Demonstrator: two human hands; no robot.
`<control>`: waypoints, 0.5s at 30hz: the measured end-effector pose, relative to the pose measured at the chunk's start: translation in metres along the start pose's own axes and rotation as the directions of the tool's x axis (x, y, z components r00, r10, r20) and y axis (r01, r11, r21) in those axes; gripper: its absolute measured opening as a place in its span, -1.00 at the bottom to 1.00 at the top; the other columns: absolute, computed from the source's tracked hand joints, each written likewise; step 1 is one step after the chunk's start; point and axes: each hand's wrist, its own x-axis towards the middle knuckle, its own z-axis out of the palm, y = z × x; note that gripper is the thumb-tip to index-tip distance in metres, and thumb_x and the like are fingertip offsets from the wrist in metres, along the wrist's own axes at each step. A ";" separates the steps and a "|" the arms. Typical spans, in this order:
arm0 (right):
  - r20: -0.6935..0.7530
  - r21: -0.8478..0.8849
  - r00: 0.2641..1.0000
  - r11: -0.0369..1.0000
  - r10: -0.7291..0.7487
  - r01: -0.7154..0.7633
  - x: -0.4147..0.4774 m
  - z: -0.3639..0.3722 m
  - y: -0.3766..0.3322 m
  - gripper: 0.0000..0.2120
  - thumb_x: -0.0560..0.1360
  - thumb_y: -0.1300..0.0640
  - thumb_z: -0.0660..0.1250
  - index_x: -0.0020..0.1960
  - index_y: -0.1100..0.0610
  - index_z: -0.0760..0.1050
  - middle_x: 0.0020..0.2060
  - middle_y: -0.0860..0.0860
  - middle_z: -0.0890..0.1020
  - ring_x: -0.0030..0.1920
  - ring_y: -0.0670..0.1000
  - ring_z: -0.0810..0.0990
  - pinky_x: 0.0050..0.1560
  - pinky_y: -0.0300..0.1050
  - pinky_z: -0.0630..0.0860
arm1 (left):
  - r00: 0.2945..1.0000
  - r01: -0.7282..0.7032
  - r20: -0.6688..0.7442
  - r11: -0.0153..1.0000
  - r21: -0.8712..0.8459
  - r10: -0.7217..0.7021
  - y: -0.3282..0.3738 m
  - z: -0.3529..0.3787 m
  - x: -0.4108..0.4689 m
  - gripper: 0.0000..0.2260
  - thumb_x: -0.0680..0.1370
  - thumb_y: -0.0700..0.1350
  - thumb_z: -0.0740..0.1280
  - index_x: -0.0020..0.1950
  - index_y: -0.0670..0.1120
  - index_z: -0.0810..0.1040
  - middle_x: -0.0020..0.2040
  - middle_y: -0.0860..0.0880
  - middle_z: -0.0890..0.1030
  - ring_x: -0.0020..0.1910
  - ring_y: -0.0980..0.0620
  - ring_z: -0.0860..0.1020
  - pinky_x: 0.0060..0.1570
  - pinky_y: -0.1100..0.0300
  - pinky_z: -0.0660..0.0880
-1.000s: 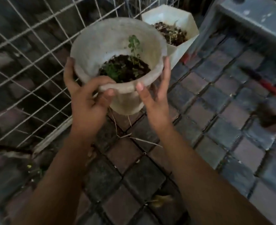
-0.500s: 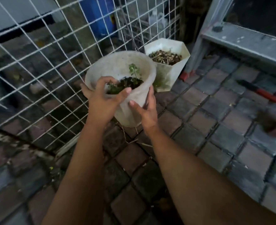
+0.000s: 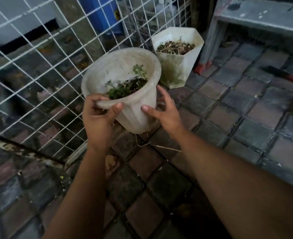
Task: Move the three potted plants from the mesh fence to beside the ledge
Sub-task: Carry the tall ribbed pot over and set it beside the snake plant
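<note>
Head view. Round pot (image 3: 125, 87): pale, tilted toward me, small green sprigs in dark soil; base near the paving (image 3: 228, 104), contact unclear; just beside the fence (image 3: 39, 66). My left hand (image 3: 99, 116): clamped on the near rim, thumb under the lip. My right hand (image 3: 164, 111): fingers spread, thumb on the pot's side, not closed round it. Hex pot (image 3: 178, 69): white, upright on the paving, behind the round pot, between fence and ledge (image 3: 263, 14). Red-handled tool (image 3: 287, 76): on the paving, far right.
</note>
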 end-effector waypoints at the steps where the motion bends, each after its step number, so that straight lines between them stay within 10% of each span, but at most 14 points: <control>1: 0.046 -0.029 0.999 0.999 0.026 -0.024 0.005 -0.006 0.002 0.01 0.21 -0.27 0.63 0.58 -0.20 0.31 0.52 0.08 0.36 0.49 0.11 0.42 0.43 0.17 0.51 | 0.999 0.006 0.032 1.000 -0.018 -0.005 -0.002 -0.006 0.001 -0.78 0.44 -0.11 0.54 -0.02 0.01 0.54 -0.04 -0.02 0.55 0.01 -0.13 0.50 0.03 -0.37 0.51; 4: 0.106 -0.017 0.994 0.999 0.038 -0.037 0.014 -0.012 0.005 -0.08 0.29 -0.19 0.62 0.57 -0.21 0.31 0.50 0.05 0.35 0.48 0.07 0.38 0.25 -0.11 0.53 | 0.998 -0.021 0.054 1.000 -0.008 0.021 -0.007 -0.011 -0.003 -0.74 0.53 -0.11 0.48 0.16 0.02 0.51 0.13 -0.02 0.54 0.11 -0.15 0.53 0.10 -0.29 0.53; 8: 0.140 0.111 0.987 0.990 0.076 -0.092 0.014 -0.008 0.017 -0.16 0.44 0.00 0.58 0.60 -0.22 0.23 0.48 0.07 0.42 0.45 0.12 0.43 0.36 0.13 0.49 | 0.999 0.004 -0.040 0.998 0.067 -0.001 -0.027 0.013 -0.030 -0.14 0.58 -0.16 0.51 0.67 0.04 -0.02 0.54 0.30 0.36 0.55 0.09 0.44 0.45 -0.04 0.52; 11: 0.128 0.175 0.987 0.978 0.094 -0.116 0.013 -0.001 0.027 -0.22 0.53 0.07 0.53 0.60 -0.22 0.22 0.50 0.07 0.43 0.44 0.09 0.46 0.35 0.06 0.51 | 0.991 0.122 -0.065 0.991 0.045 -0.119 -0.051 0.030 -0.043 0.17 0.47 -0.16 0.61 0.68 0.10 -0.29 0.73 -0.12 0.05 0.70 -0.17 0.17 0.58 -0.24 0.34; 15: 0.190 0.171 0.978 0.977 0.091 -0.124 0.020 -0.002 0.030 -0.19 0.56 0.13 0.48 0.67 -0.12 0.13 0.55 0.05 0.41 0.36 -0.03 0.51 0.25 -0.18 0.53 | 0.986 0.164 0.023 0.985 0.046 -0.165 -0.079 0.035 -0.039 0.25 0.41 -0.29 0.63 0.68 0.02 -0.33 0.73 -0.18 0.01 0.69 -0.10 0.23 0.55 -0.16 0.41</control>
